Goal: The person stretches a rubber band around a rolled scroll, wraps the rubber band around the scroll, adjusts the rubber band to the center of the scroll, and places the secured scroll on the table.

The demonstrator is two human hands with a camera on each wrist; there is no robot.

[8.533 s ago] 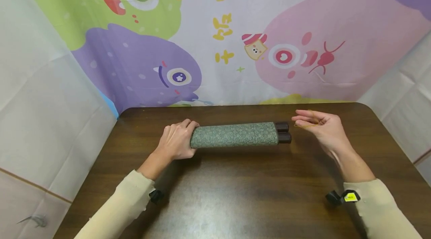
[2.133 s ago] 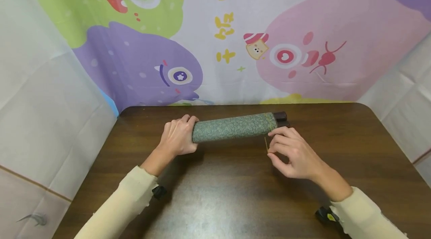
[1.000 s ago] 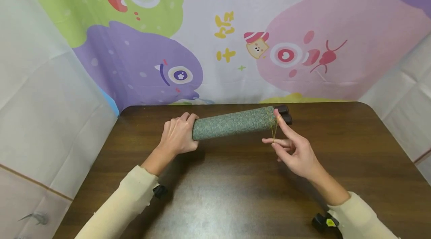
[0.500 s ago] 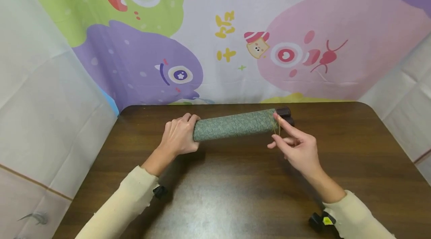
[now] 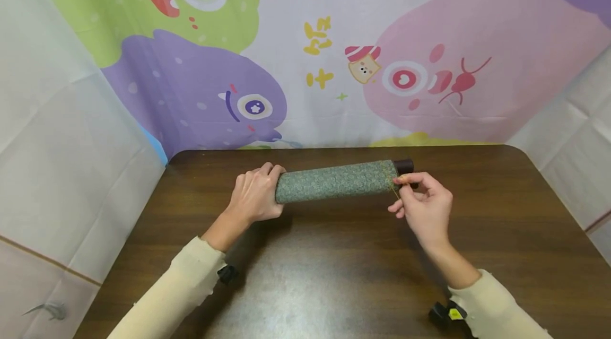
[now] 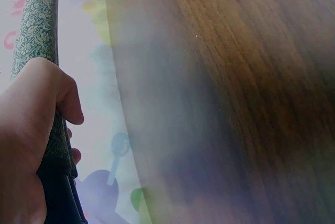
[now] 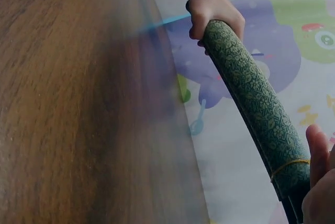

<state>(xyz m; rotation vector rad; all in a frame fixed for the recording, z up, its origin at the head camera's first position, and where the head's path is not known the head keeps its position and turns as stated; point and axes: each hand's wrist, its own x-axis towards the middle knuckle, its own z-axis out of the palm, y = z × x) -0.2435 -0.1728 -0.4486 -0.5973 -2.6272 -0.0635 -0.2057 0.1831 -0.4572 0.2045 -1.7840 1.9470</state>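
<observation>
A rolled scroll (image 5: pixel 334 182), covered in green patterned fabric, is held above the table and slopes up slightly to the right. Dark roller ends (image 5: pixel 403 165) stick out at its right. My left hand (image 5: pixel 255 193) grips the scroll's left end, fingers curled round it, as the left wrist view also shows. A thin yellowish rubber band (image 7: pixel 290 165) loops round the fabric close to the right end. There, the thumb and index finger of my right hand (image 5: pixel 425 206) pinch a strand of the band. The right hand partly hides the lower roller end.
Below the scroll lies a dark brown wooden table (image 5: pixel 305 275) with rounded far corners. Right behind it hangs a cartoon-printed cloth (image 5: pixel 305 116). Pale sheets (image 5: pixel 52 132) enclose both sides.
Earlier, my right hand held the band away from the scroll; now the band is round its right end. Lately the stretched loop shortened and thumb and index finger came together. The left hand keeps its grip.
</observation>
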